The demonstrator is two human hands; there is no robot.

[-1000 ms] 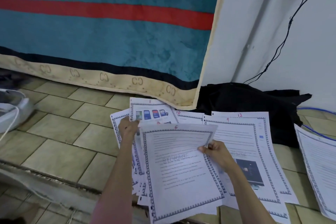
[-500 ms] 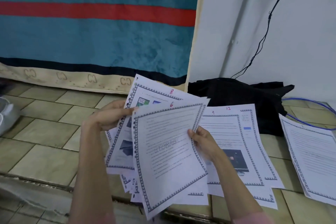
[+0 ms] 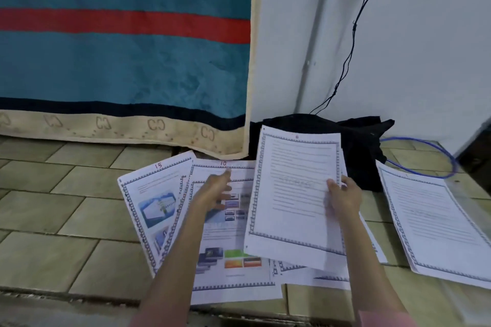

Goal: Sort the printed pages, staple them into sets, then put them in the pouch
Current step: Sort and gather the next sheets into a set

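Now right hand (image 3: 342, 200) grips page (image 3: 295, 194) — left hand (image 3: 215, 191) open.

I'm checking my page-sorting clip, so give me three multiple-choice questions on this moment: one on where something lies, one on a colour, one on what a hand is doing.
1. Where does the page numbered 15 lie?
A. leftmost on the floor
B. on the black cloth
C. in the right hand

2. What colour is the stripe across the teal blanket?
A. yellow
B. red
C. white

3. What is the right hand doing?
A. resting flat on the floor
B. gripping a text page
C. holding a stapler

Answers: 1 A, it is farthest left on the tiles; 2 B, a red band crosses it; 3 B, its thumb lies on the raised page's edge.
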